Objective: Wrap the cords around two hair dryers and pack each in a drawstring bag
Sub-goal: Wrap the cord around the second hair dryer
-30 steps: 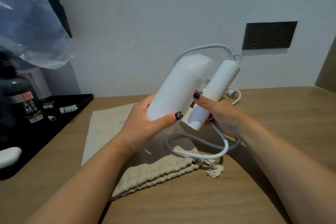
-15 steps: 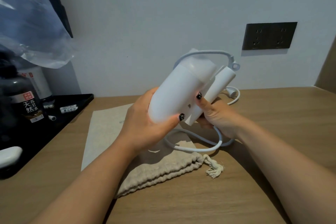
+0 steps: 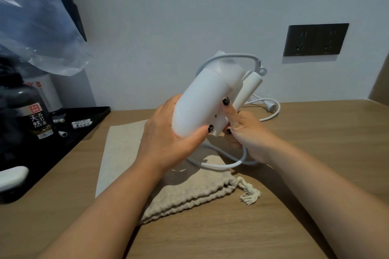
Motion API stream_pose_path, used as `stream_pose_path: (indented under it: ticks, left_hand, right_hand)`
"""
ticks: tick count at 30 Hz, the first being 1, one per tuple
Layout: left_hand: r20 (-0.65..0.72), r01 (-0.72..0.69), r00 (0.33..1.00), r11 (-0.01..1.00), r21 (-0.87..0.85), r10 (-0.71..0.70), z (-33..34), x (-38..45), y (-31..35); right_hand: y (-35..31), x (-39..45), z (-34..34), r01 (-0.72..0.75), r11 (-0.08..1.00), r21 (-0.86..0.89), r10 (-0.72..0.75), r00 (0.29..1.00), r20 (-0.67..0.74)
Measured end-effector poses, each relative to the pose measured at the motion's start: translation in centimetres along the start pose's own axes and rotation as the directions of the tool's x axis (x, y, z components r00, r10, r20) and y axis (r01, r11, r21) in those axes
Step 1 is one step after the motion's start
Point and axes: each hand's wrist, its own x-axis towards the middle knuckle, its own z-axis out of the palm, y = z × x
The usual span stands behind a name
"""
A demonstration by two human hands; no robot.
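Observation:
I hold a white hair dryer point(image 3: 207, 99) above the wooden table. My left hand point(image 3: 168, 141) grips its barrel from below. My right hand point(image 3: 244, 130) grips the folding handle point(image 3: 247, 94), which lies folded close against the barrel. The white cord point(image 3: 223, 165) arches over the top of the dryer, loops under my hands and trails to the plug point(image 3: 270, 107) on the table behind. A beige drawstring bag point(image 3: 185, 193) with a tasselled string point(image 3: 249, 194) lies bunched under my arms, and a second, flat beige bag point(image 3: 120, 149) lies beneath it.
A black tray point(image 3: 88, 115) at the left holds a dark bottle point(image 3: 31, 115) and small sachets. A white object point(image 3: 11, 176) sits at the left edge. Clear plastic point(image 3: 37, 27) hangs at upper left. A dark wall socket point(image 3: 315, 39) is on the wall at right.
The handle has been folded in from a wide angle to lie close against the barrel. The dryer and both hands stayed above the bags, and the cord loop below drew in slightly.

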Motion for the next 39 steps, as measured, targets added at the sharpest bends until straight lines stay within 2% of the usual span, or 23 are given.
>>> stream_pose_path:
  ticks: [3, 8, 13, 20, 26, 28, 30, 31, 33, 35, 36, 39]
  left_hand:
    - [-0.019, -0.016, 1.000, 0.999, 0.048, 0.017, -0.1, 0.1, -0.3]
    - [-0.036, -0.066, 0.997, 0.992, 0.104, 0.070, -0.2, 0.3, -0.5]
    - [-0.056, -0.052, 0.996, 0.980, 0.194, 0.064, -0.3, 0.5, -0.9]
    - [-0.011, -0.117, 0.992, 0.924, 0.364, 0.130, -0.1, 0.5, -0.6]
    - [-0.007, -0.256, 0.957, 0.853, 0.454, 0.291, 0.6, 0.2, 0.1]
    - [0.007, -0.261, 0.960, 0.882, 0.392, 0.281, 0.9, 0.3, -0.1]
    - [0.007, -0.219, 0.974, 0.941, 0.259, 0.225, 1.0, 0.4, -0.3]
    - [0.006, -0.162, 0.987, 0.972, 0.170, 0.164, 1.0, 0.3, -0.4]
    - [0.058, 0.048, 0.997, 0.998, -0.038, -0.046, 0.7, 0.0, 0.3]
    - [0.202, 0.286, 0.951, 0.918, -0.274, -0.236, 0.5, -0.2, 0.9]
    - [0.290, 0.375, 0.917, 0.841, -0.391, -0.274, 0.5, -0.1, 1.0]
    - [0.571, 0.563, 0.799, 0.570, -0.599, -0.189, -0.1, 0.1, 1.3]
  right_hand:
    - [0.1, 0.0, 0.1, -0.036, 0.999, 0.012, 0.036, 0.999, 0.030]
    - [-0.1, -0.2, 0.1, -0.110, 0.975, 0.194, 0.094, 0.992, 0.088]
    - [-0.2, -0.3, 0.4, -0.178, 0.955, 0.238, 0.174, 0.984, 0.040]
    - [-0.6, -0.6, 1.0, -0.171, 0.940, 0.295, 0.158, 0.985, 0.070]
    - [-0.7, -0.6, 1.3, -0.151, 0.910, 0.386, 0.160, 0.987, 0.008]
    - [-0.6, -0.6, 1.3, -0.133, 0.913, 0.385, 0.153, 0.988, -0.021]
    - [-0.5, -0.6, 1.3, -0.105, 0.921, 0.375, 0.135, 0.989, -0.055]
    - [-0.5, -0.5, 1.4, -0.081, 0.924, 0.373, 0.117, 0.990, -0.077]
    - [-0.4, -0.4, 1.4, -0.010, 0.922, 0.387, 0.059, 0.991, -0.116]
    - [-0.5, -0.2, 1.1, 0.062, 0.905, 0.422, -0.015, 0.993, -0.113]
    - [-0.5, -0.2, 0.9, 0.087, 0.897, 0.434, -0.048, 0.994, -0.100]
    - [-0.6, -0.4, 0.1, 0.156, 0.908, 0.388, -0.142, 0.988, -0.064]
